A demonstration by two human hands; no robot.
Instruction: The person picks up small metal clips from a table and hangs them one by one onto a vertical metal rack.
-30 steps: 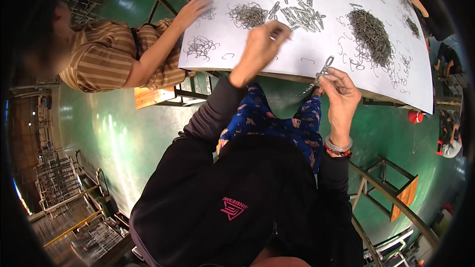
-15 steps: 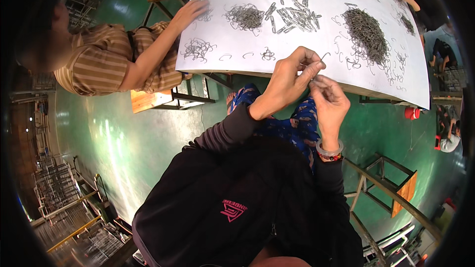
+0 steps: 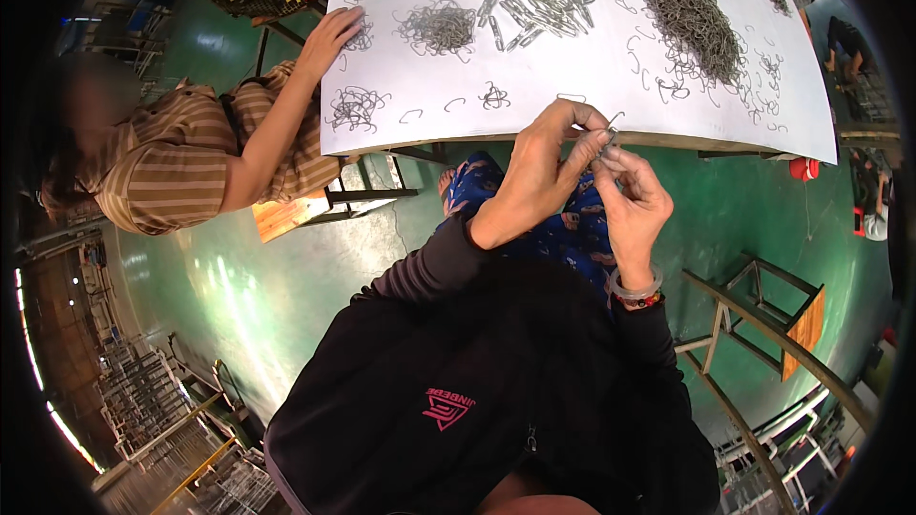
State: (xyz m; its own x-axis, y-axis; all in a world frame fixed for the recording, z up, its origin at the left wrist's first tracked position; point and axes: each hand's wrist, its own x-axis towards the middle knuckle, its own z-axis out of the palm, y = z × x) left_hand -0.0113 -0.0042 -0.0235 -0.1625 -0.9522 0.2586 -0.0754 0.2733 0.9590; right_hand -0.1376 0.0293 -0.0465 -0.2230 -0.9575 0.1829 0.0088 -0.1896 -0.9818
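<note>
Just off the near edge of the white-topped table [image 3: 458, 126], my left hand [image 3: 542, 167] and my right hand [image 3: 634, 208] meet with fingertips pinched together. Between them is a thin bent wire hook [image 3: 616, 121], its curved tip poking up past the fingers. A small greyish metal piece seems to be at the pinch too, mostly hidden by the fingers. On the table just beyond my left hand lies a narrow wire loop [image 3: 571, 97]. A small cluster of wire hooks [image 3: 493, 95] lies to its left.
A dense heap of wire hooks [image 3: 695, 27] sits at the right, a smaller pile [image 3: 439, 27] at the left. Elongated metal links [image 3: 546, 11] spread across the middle. A co-worker in a striped top [image 3: 176, 167] rests a hand [image 3: 334, 33] on the table's left edge. A wood-topped stool [image 3: 803, 332] stands right.
The whole view has shifted, so the table and its piles appear farther left. My hands stay pinched together on the wire hook, with small finger movements. The wire loop beyond my left hand now shows.
</note>
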